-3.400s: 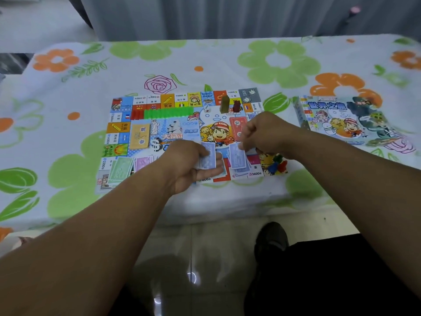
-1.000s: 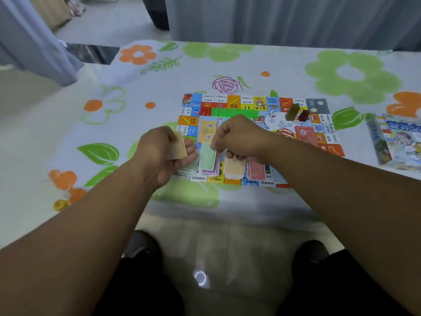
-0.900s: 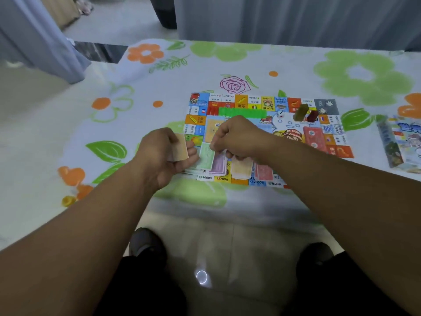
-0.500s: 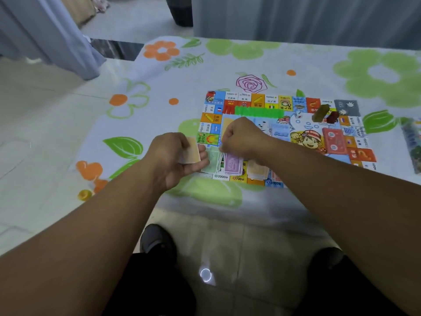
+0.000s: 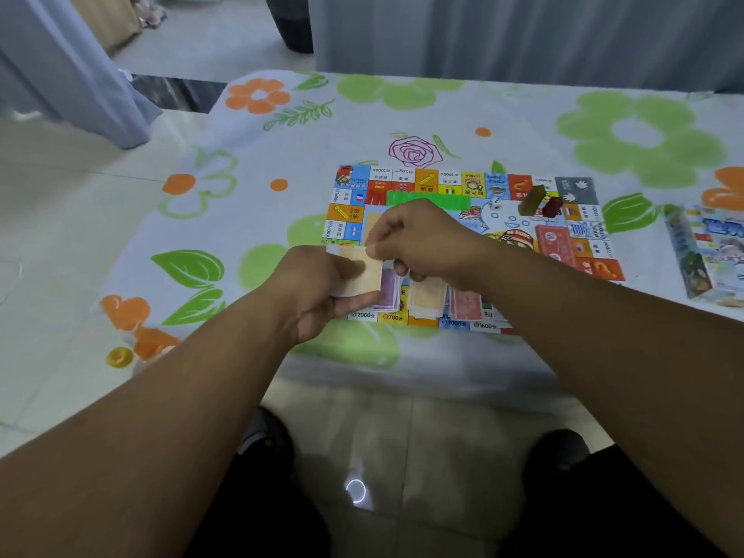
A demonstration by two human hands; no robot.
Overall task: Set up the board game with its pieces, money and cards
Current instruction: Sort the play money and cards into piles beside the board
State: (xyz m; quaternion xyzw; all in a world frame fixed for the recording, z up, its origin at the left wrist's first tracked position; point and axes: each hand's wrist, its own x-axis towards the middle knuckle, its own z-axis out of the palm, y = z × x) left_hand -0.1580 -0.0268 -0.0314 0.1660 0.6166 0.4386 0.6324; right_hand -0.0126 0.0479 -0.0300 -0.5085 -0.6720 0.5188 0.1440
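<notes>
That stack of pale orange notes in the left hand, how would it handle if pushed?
Probably floppy and light: the pale orange notes look like thin paper in the left hand. Loose sheets would likely slide and fan apart. The right hand pinches the top edge, so single notes probably peel off easily.

Left hand (image 5: 312,292) gripping tan notes (image 5: 360,275), right hand (image 5: 418,239) pinching their top edge, over game board (image 5: 467,187)

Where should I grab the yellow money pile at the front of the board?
Pinch its short end nearest you, coming from that side. The yellow money pile lies flat with the purple pile and red pile close on its long sides, and the right hand hangs over its far end.
</notes>
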